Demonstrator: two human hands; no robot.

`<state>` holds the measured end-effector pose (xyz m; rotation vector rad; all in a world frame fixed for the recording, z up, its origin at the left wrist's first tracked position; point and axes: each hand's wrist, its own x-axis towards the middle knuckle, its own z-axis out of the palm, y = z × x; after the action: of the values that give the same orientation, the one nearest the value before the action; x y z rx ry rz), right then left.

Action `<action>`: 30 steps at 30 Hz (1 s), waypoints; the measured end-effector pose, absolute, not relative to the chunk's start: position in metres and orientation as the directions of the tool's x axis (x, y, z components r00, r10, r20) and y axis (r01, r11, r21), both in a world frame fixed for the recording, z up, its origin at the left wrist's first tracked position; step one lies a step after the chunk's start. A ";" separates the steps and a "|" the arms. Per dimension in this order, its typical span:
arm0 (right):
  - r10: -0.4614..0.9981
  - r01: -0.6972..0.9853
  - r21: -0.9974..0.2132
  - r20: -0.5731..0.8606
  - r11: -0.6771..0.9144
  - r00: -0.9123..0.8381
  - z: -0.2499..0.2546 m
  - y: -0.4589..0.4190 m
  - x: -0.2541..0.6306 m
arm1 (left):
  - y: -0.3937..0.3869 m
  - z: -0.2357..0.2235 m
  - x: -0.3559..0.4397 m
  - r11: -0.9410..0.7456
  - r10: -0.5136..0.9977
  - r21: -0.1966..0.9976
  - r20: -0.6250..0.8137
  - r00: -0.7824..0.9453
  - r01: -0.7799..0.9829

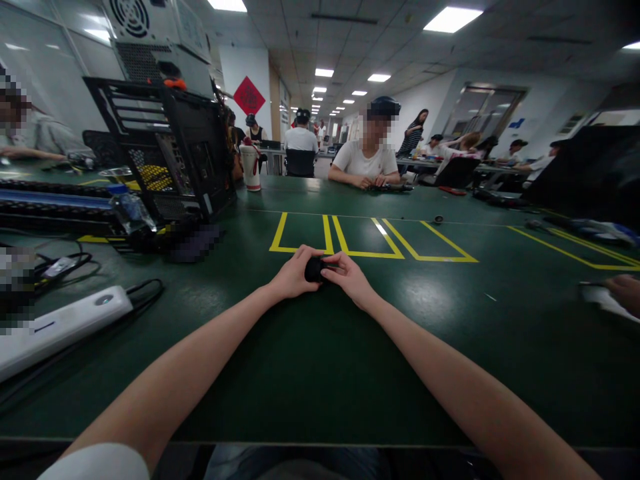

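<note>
A small round black object (pixel 314 269) is between my two hands, low over the green table; its kind I cannot make out. My left hand (pixel 295 275) curls around its left side, with the thumb below and the fingers above. From the right, my right hand (pixel 350 277) pinches at its edge with thumb and fingertips. Part of the object is hidden by the fingers. Just beyond my hands, yellow tape outlines (pixel 367 254) mark the tabletop.
On the left stand an open black computer case (pixel 170 147), a water bottle (pixel 130 207) and a white power strip (pixel 65 327) with cables. A paper cup (pixel 251 167) is farther back. Across the table a person (pixel 367 157) handles something dark. Another person's hand (pixel 625 291) enters at right.
</note>
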<state>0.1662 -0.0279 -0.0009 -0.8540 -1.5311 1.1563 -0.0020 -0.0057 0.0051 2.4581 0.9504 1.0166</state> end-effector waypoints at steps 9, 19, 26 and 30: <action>0.910 0.063 -0.938 0.311 0.340 -0.275 -0.002 -0.028 0.167 | -0.006 0.007 -0.003 -0.730 0.682 0.508 0.496 0.538 0.457; 0.938 0.287 -0.901 0.267 0.324 -0.222 -0.005 -0.030 0.168 | -0.003 0.008 -0.012 -0.692 0.722 0.533 0.489 0.491 0.487; 0.931 0.724 -0.607 0.337 0.327 -0.138 -0.004 -0.034 0.165 | 0.009 0.006 -0.017 -0.559 0.808 0.684 0.320 0.495 0.470; 0.934 0.781 -0.536 0.314 0.322 -0.170 -0.005 -0.032 0.164 | 0.014 0.000 -0.017 -0.533 0.824 0.705 0.307 0.477 0.467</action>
<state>0.1643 -0.0323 -0.0052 -1.5067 -1.9988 0.3351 -0.0166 0.0138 0.0001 2.1863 1.0651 0.8681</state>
